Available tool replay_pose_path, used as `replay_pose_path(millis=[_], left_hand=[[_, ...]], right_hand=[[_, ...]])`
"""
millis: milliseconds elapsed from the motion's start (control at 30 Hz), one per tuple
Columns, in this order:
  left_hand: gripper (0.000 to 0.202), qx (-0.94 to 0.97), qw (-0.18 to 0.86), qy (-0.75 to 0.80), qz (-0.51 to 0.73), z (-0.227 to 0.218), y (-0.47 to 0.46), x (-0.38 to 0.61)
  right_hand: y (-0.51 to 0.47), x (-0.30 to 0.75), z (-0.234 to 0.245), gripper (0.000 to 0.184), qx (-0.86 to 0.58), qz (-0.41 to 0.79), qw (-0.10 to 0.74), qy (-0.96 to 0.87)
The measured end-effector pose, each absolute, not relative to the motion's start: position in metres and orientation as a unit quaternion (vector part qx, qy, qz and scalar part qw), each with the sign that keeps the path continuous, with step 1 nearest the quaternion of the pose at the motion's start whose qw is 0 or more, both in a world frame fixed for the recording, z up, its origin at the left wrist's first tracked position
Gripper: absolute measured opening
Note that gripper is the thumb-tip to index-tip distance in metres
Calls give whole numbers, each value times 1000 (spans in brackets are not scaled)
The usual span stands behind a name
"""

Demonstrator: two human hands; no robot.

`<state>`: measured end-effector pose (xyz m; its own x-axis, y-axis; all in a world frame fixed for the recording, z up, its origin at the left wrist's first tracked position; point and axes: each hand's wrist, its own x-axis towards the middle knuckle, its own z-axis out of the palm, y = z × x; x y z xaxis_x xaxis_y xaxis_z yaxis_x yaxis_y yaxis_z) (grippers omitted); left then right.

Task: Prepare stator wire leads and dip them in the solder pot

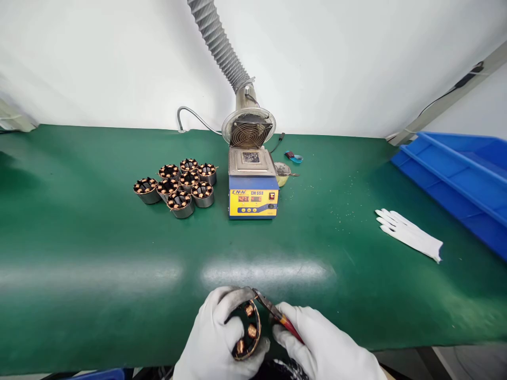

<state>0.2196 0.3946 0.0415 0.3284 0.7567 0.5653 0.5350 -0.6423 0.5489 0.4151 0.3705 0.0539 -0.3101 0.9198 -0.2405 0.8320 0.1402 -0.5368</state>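
Observation:
My left hand (219,338), in a white glove, is closed around a round metal stator (246,330) with copper coils inside, held at the near edge of the green bench (99,274). My right hand (325,345), also gloved, grips red-handled cutters (277,315) whose tips touch the stator's upper rim. Both hands are close together, just above the bench edge.
Several more stators (180,184) are grouped at mid-bench left. A blue and yellow solder pot (252,184) stands behind, under a fume extractor hose (222,47). A pair of white gloves (410,234) lies at the right, next to blue trays (463,174).

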Motion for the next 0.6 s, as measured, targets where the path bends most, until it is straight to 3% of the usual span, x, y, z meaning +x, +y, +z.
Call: replay_pose_path(millis=[67, 167, 233, 367, 467, 600], left_hand=[[23, 799, 181, 395, 415, 44, 395, 218], [43, 726, 360, 414, 414, 43, 393, 216], [41, 657, 479, 413, 411, 39, 393, 217], [11, 548, 609, 415, 396, 40, 398, 223], [17, 427, 695, 426, 391, 50, 402, 225], [33, 406, 714, 384, 421, 55, 398, 216]], right_hand=[[370, 414, 52, 18, -577, 285, 60, -763], [373, 413, 49, 18, -552, 269, 53, -788], [377, 413, 48, 18, -531, 247, 70, -807], [385, 410, 46, 18, -486, 174, 170, -839], [392, 408, 46, 17, -456, 128, 231, -850], [398, 408, 44, 14, -436, 86, 259, -858]])
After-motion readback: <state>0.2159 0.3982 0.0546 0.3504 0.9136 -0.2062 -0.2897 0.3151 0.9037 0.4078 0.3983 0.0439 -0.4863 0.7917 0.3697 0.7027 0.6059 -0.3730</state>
